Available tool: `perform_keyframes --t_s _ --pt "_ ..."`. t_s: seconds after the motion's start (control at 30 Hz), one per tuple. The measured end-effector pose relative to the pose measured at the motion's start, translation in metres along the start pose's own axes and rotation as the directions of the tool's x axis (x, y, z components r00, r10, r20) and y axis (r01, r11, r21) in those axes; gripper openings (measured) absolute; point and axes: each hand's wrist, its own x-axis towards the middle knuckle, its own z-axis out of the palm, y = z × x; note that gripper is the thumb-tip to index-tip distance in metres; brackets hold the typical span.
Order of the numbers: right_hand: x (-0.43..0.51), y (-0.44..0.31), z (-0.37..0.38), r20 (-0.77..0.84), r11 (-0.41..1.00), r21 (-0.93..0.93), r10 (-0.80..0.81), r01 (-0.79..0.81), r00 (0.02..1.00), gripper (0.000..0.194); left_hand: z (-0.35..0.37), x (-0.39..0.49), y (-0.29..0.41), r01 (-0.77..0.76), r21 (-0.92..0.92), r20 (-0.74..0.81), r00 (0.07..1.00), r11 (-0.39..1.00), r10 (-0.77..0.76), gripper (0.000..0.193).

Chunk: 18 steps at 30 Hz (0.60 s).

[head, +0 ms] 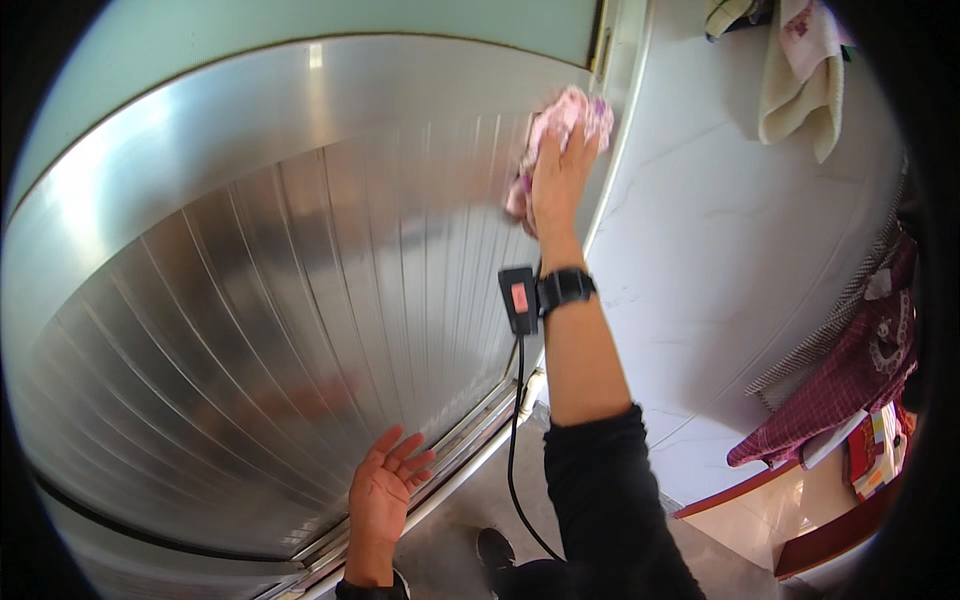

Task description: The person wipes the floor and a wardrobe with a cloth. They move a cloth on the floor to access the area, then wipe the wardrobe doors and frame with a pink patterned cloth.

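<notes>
At the upper centre right, my right hand [559,180] presses a crumpled pink and purple cloth [566,120] against the right edge of a door's ribbed metal panel [300,262], just below its frosted pane [337,22]. A black strap with a small box and a cable [514,435] is around the right wrist. My left hand [382,487] hangs low in front of the panel, palm up and fingers apart, with nothing in it. A dark strap shows at its wrist.
White marbled wall [697,225] stands to the right of the door frame. A cream towel [802,90] hangs at the top right, and a maroon checked cloth [832,375] hangs lower down. A metal floor track [450,450] runs beneath the door. My dark shoe [495,547] stands on the grey floor.
</notes>
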Motion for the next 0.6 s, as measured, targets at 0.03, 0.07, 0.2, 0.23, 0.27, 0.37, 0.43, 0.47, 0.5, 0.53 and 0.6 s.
perform_keyframes --t_s 0.03,0.07,0.2,0.23,0.27,0.37,0.43,0.47,0.5,0.53,0.6 --pt "-0.022 0.016 0.002 -0.017 1.0 -0.013 0.009 -0.009 1.0 0.058 0.0 0.0 0.001 0.009 -0.017 -0.022 1.0 1.0 -0.009 0.049" --pt "-0.048 0.035 0.001 -0.017 0.997 0.018 0.076 -0.076 0.997 0.058 -0.001 -0.001 0.001 0.02 -0.031 -0.041 0.999 0.999 -0.021 0.049" --pt "-0.181 0.12 0.001 -0.03 0.951 -0.025 0.308 -0.309 0.951 0.059 -0.006 -0.003 0.004 0.074 -0.097 -0.054 0.995 0.993 -0.079 0.051" --pt "-0.22 0.141 -0.001 -0.039 0.931 -0.032 0.362 -0.363 0.931 0.059 -0.008 -0.004 0.005 0.069 -0.08 -0.051 0.996 0.994 -0.073 0.052" --pt "-0.258 0.161 -0.004 -0.022 0.883 -0.068 0.464 -0.464 0.886 0.059 -0.009 -0.005 0.005 0.062 -0.062 -0.047 0.997 0.996 -0.065 0.052" --pt "-0.348 0.21 -0.013 0.005 0.703 -0.226 0.693 -0.674 0.721 0.059 -0.013 -0.006 0.005 0.072 -0.072 -0.054 0.996 0.995 -0.076 0.053" --pt "-0.383 0.23 -0.025 0.236 0.36 0.082 0.899 -0.929 0.369 0.055 -0.014 -0.006 0.004 0.081 -0.063 -0.038 0.996 0.995 -0.084 0.052" --pt "-0.394 0.232 -0.028 0.298 0.297 0.078 0.904 -0.952 0.307 0.053 -0.014 -0.005 0.003 0.086 -0.059 -0.026 0.996 0.995 -0.088 0.052" --pt "-0.393 0.233 -0.03 0.236 0.319 -0.033 0.924 -0.947 0.302 0.05 -0.015 -0.004 0.003 0.078 -0.063 -0.022 0.997 0.995 -0.08 0.052" --pt "-0.385 0.227 -0.031 0.216 0.464 -0.08 0.872 -0.882 0.439 0.046 -0.015 -0.004 0.002 0.074 -0.067 -0.018 0.997 0.995 -0.076 0.051" --pt "-0.343 0.203 -0.032 0.229 0.66 0.009 0.73 -0.751 0.644 0.048 -0.016 -0.004 0.0 0.072 -0.073 -0.019 0.997 0.995 -0.073 0.051"
